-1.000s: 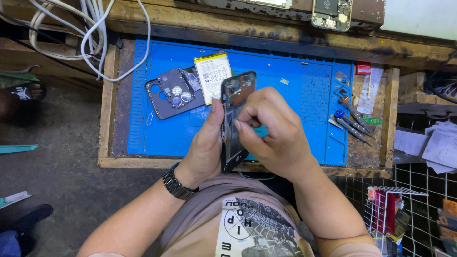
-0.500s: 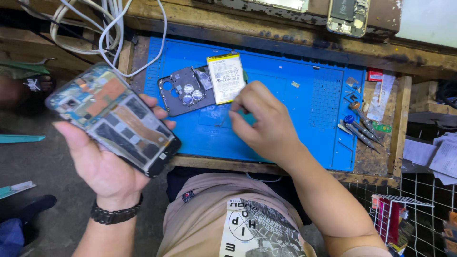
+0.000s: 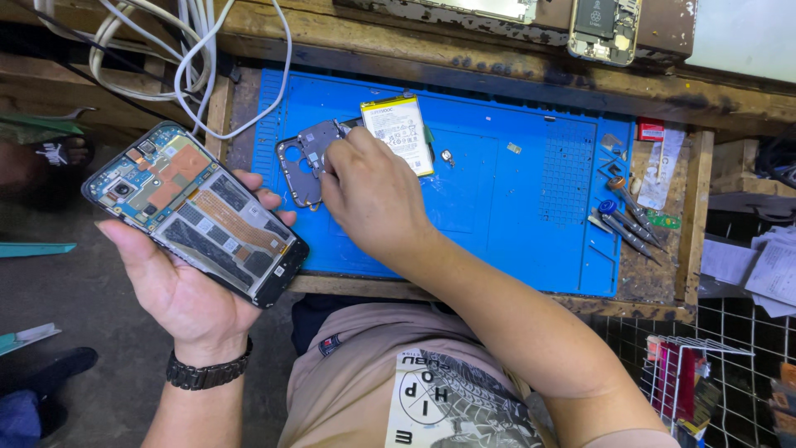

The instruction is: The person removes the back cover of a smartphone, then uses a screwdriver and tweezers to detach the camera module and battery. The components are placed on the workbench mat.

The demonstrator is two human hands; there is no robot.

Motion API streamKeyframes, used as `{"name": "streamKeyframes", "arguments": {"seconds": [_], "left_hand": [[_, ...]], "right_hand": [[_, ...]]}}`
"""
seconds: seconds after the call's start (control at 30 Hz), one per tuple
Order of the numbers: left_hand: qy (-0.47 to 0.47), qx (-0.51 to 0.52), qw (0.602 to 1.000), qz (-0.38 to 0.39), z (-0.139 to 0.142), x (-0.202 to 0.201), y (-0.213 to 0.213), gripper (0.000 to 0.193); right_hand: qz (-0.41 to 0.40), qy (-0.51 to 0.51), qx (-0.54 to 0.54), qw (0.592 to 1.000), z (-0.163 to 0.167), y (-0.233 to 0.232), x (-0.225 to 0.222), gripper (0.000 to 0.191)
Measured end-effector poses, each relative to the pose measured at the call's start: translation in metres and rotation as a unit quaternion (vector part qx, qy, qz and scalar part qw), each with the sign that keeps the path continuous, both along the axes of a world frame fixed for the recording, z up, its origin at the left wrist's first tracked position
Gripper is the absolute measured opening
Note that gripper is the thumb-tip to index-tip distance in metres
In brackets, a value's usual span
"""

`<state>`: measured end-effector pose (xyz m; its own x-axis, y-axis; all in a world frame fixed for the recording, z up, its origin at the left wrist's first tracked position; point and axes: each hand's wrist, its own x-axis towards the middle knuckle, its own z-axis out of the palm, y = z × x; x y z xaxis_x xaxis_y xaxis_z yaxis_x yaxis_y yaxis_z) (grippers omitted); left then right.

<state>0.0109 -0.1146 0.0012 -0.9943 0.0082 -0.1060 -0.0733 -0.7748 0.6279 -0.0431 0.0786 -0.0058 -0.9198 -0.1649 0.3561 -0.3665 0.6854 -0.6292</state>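
A: The opened phone (image 3: pixel 195 214) lies face-down in the left hand (image 3: pixel 186 282), out at nine o'clock from the blue work mat (image 3: pixel 514 216), held past the bench edge over the floor. Its back is off, so the boards and copper shields face up.

B: Why hold it like that?

A: My guess is that the palm cradles it from below and the fingers curl round its long edges so the bare inside stays level and readable. The grip is a loose wrap, not a clench.

B: And the right hand (image 3: pixel 373 195)?

A: It reaches to the dark inner cover plate (image 3: pixel 300 162) at eleven o'clock on the mat, fingertips pinched at the plate's upper edge. Whether it has the plate lifted or only touches it, I cannot tell. The battery (image 3: pixel 400 133) lies just beside, at twelve o'clock from the knuckles. Screwdrivers (image 3: pixel 626 220) sit well apart at three o'clock, and white cables (image 3: pixel 178 50) loop at the top-left corner.

B: What has changed from half a second ago?

A: The right hand was lower, near the battery's bottom edge; now it has moved up and left onto the plate. The phone has dropped slightly lower in view, with the same grip.
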Motion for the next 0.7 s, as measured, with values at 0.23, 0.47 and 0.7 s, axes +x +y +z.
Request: {"name": "streamKeyframes", "arguments": {"seconds": [0.23, 0.47, 0.7], "left_hand": [[0.004, -0.009, 0.999, -0.034, 0.000, -0.004, 0.013, 0.093], [0.012, -0.039, 0.997, -0.064, 0.003, -0.010, 0.037, 0.092], [0.009, -0.012, 0.993, -0.117, -0.003, -0.008, 0.068, 0.085]], "right_hand": [[-0.011, 0.034, 0.031, 0.999, 0.013, 0.015, 0.014, 0.013], [-0.026, -0.007, 0.073, 0.997, 0.025, 0.031, 0.033, 0.016], [0.061, -0.103, -0.166, 0.979, 0.042, 0.052, 0.068, 0.019]]}}
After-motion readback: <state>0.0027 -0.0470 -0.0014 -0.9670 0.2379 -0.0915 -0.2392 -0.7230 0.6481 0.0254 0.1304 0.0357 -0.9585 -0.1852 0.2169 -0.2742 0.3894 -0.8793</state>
